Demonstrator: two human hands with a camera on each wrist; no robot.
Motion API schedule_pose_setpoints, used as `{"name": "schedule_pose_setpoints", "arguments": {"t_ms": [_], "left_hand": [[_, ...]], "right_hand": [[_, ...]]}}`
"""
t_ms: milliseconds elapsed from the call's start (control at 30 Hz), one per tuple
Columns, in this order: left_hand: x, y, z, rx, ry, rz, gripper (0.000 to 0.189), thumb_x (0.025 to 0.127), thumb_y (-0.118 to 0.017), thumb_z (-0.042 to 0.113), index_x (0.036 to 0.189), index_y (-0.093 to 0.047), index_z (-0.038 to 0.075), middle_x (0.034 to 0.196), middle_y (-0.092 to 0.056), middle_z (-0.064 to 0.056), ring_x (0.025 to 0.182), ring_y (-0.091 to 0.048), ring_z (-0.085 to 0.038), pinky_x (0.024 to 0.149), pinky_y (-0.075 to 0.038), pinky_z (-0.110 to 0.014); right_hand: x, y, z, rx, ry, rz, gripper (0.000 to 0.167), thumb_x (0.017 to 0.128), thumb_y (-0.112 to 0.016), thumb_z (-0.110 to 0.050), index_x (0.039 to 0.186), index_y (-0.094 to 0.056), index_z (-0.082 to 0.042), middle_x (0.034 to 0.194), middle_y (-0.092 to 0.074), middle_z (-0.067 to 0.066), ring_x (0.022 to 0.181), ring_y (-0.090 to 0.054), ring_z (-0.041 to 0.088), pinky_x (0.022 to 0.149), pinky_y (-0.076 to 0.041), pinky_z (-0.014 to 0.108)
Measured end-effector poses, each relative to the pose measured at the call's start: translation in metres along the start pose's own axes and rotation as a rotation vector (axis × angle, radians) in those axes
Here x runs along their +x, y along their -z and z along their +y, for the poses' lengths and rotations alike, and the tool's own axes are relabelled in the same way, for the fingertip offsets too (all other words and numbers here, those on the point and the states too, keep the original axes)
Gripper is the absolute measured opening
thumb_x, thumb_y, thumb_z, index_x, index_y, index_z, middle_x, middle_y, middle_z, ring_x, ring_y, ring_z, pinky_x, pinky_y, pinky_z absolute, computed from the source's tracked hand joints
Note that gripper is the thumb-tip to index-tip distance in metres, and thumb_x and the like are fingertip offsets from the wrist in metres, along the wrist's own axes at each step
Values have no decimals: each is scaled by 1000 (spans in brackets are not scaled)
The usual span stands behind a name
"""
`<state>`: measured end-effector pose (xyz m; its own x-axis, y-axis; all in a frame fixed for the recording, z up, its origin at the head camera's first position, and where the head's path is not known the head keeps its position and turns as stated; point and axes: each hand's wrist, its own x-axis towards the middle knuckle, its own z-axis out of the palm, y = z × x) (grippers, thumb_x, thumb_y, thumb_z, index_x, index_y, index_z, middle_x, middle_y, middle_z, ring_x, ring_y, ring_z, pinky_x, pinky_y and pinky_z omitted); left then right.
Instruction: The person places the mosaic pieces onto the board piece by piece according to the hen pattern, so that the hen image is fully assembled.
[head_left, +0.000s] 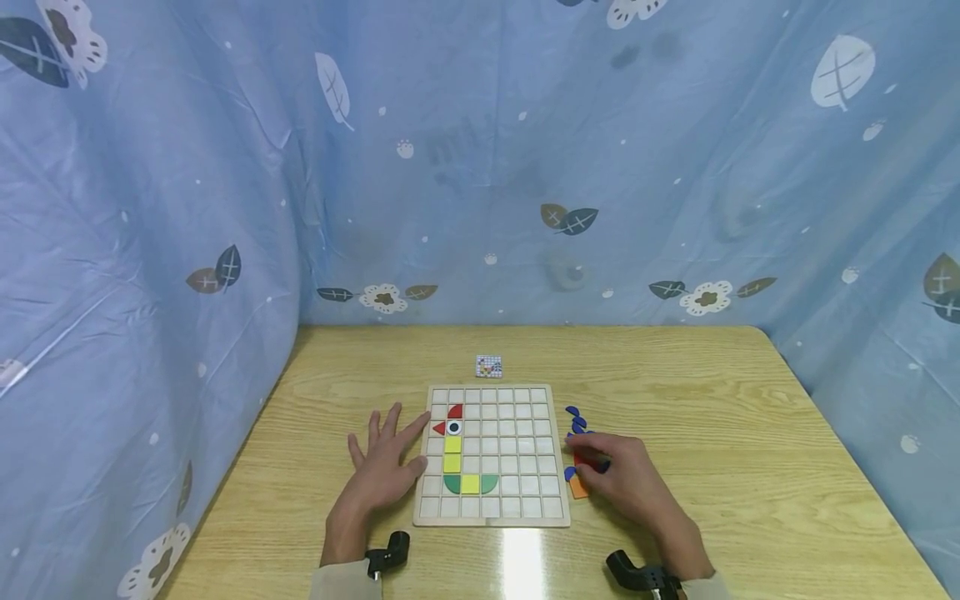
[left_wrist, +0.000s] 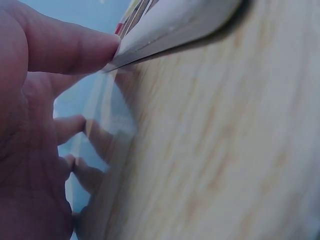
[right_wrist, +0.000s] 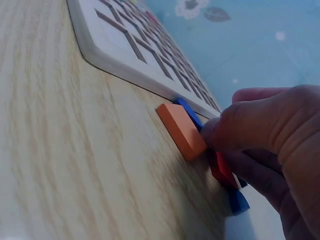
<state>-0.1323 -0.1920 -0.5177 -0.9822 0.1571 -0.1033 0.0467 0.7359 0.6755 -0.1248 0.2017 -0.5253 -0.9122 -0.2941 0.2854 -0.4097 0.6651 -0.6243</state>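
Observation:
A pale wooden grid board (head_left: 492, 522) lies on the table. My left hand (head_left: 382, 471) rests at its left edge with spread fingers, thumb and index finger touching the rim. Right of the board, my right hand (head_left: 626, 483) reaches down over loose pieces with bent fingers. In the right wrist view, its thumb and fingers are around a red piece (right_wrist: 222, 170), beside an orange block (right_wrist: 181, 129) and a blue piece (right_wrist: 189, 112). The fingers partly hide these pieces; a firm grip cannot be made out.
Set in the board are yellow squares (head_left: 452, 462), green quarter-rounds (head_left: 489, 483), a red triangle (head_left: 439, 427), a red quarter-round (head_left: 455, 412) and an eye tile (head_left: 453, 427). Blue half-rounds (head_left: 573, 411) lie to its right. A small pattern card (head_left: 489, 367) lies behind the board.

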Motion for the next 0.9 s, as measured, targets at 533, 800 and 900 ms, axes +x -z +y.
{"name": "schedule_pose_setpoints", "arguments": {"t_ms": [533, 800, 900], "left_hand": [[0, -2, -1, 15, -1, 12, 68, 101, -67, 14, 166, -51, 22, 182, -13, -25, 167, 7, -57, 120, 20, -83], [0, -2, 0, 10, -3, 13, 68, 101, -67, 14, 166, -51, 21, 182, -14, -26, 167, 7, -57, 120, 20, -83], [0, -1, 0, 7, -5, 11, 68, 100, -67, 14, 166, -51, 21, 182, -14, -26, 167, 7, -57, 120, 20, -83]], "right_hand": [[4, -6, -1, 54, -17, 48, 28, 88, -88, 3, 112, -84, -9, 109, -84, -1, 98, -81, 14, 82, -67, 28], [7, 0, -14, 99, 25, 95, 28, 87, -89, 2, 112, -85, -9, 106, -85, -2, 96, -80, 14, 81, -68, 32], [8, 0, -25, 158, 23, 82, 28, 86, -89, 3, 112, -85, -8, 107, -85, 2, 96, -81, 16, 76, -67, 27]]}}
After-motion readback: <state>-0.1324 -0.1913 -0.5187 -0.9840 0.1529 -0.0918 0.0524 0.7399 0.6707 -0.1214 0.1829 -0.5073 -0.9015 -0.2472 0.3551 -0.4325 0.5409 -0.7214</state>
